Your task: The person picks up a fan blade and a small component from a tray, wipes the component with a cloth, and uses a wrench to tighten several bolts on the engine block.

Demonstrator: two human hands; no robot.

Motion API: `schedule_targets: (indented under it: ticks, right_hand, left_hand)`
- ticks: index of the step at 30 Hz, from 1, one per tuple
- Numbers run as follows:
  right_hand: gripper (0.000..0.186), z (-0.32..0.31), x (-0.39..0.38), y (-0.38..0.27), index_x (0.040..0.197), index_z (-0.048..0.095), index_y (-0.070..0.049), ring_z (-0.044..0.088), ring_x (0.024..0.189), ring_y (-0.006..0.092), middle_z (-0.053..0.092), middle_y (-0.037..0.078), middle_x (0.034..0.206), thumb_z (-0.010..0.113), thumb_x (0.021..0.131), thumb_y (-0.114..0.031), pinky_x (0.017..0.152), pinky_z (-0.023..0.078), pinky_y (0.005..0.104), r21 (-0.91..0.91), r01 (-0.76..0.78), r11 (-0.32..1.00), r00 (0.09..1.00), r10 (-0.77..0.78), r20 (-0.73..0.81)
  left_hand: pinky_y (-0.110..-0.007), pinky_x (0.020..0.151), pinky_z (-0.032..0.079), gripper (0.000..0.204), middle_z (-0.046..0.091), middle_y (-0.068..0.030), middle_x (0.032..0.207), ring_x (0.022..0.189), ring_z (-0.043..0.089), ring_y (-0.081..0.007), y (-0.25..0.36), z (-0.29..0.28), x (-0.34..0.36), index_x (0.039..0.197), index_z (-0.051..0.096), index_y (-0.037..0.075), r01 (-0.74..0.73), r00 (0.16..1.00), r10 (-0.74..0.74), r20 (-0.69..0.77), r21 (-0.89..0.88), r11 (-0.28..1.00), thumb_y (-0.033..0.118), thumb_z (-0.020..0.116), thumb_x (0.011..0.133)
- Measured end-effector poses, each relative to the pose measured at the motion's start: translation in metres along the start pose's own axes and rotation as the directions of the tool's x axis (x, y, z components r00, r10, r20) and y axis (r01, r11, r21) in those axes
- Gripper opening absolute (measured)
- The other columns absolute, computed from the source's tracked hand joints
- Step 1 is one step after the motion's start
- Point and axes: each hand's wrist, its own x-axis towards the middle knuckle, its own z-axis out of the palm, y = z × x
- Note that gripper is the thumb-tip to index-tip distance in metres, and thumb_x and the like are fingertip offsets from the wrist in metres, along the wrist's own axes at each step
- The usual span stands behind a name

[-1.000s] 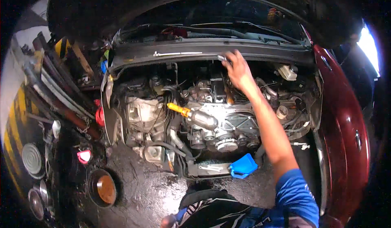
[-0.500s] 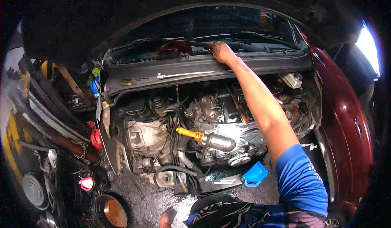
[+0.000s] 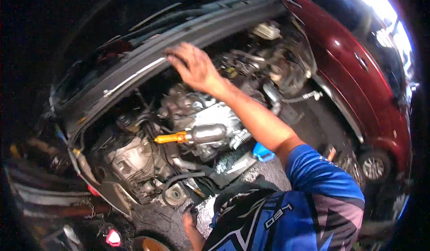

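My right hand (image 3: 195,67) reaches across the engine bay with its fingers stretched out and the thumb apart, a little blurred. Its fingertips are at the right end of a long silver bar-shaped tool (image 3: 134,77), which lies along the dark cowl (image 3: 96,101) below the windshield; whether they touch it I cannot tell. Under my forearm, a work lamp (image 3: 207,134) with an orange handle (image 3: 170,137) rests on the engine and lights the metal around it. My left hand (image 3: 190,217) hangs low beside my body, its fingers dark and unclear.
A blue plastic container (image 3: 263,152) and a wrench (image 3: 239,166) lie at the front of the engine bay. A dark red car door (image 3: 331,49) stands to the right. On the floor at lower left are a red and white object (image 3: 113,238) and a round pan (image 3: 150,243).
My right hand has come back from the base of the windshield toward the silver tool, and its fingers have spread. The view has turned and shifted right; more of my left hand shows.
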Motion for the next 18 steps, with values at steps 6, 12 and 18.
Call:
schedule_targets:
  ticks: [6,12,18]
  right_hand:
    - [0.025,-0.181,-0.138,0.060,0.106,0.064,-0.002,0.063,0.097,0.0346,0.066,0.017,0.101,0.056,0.095,-0.024,0.084,0.050,0.0411,-0.191,-0.546,0.816,0.835,0.513,-0.198]
    - [0.048,-0.283,-0.245,0.234,0.117,0.060,0.000,0.063,0.099,0.0409,0.067,0.022,0.105,0.056,0.092,-0.042,0.088,0.049,0.0440,-0.378,-0.782,0.495,0.612,0.726,-0.315]
    - [0.023,-0.310,-0.377,0.390,0.098,0.065,-0.007,0.065,0.078,0.0403,0.067,0.023,0.093,0.057,0.081,-0.018,0.069,0.054,0.0488,-0.783,-0.284,0.553,0.799,0.589,0.126]
  left_hand:
    - [-0.027,0.049,0.039,0.027,0.051,-0.0046,0.072,0.058,0.047,-0.0143,-0.006,0.048,-0.006,0.110,0.060,0.000,0.301,0.954,-0.298,-0.044,0.084,0.950,0.016,0.047,0.093]
    - [-0.026,0.046,0.036,0.026,0.048,-0.0034,0.070,0.054,0.044,-0.0129,-0.017,0.048,-0.010,0.110,0.059,0.001,0.366,0.930,-0.344,-0.134,0.223,0.904,0.017,0.048,0.094]
    - [-0.025,0.041,0.029,0.026,0.041,-0.0001,0.067,0.048,0.037,-0.0094,-0.050,0.135,-0.054,0.113,0.058,0.003,0.302,0.940,-0.272,-0.207,0.127,0.945,0.022,0.048,0.098]
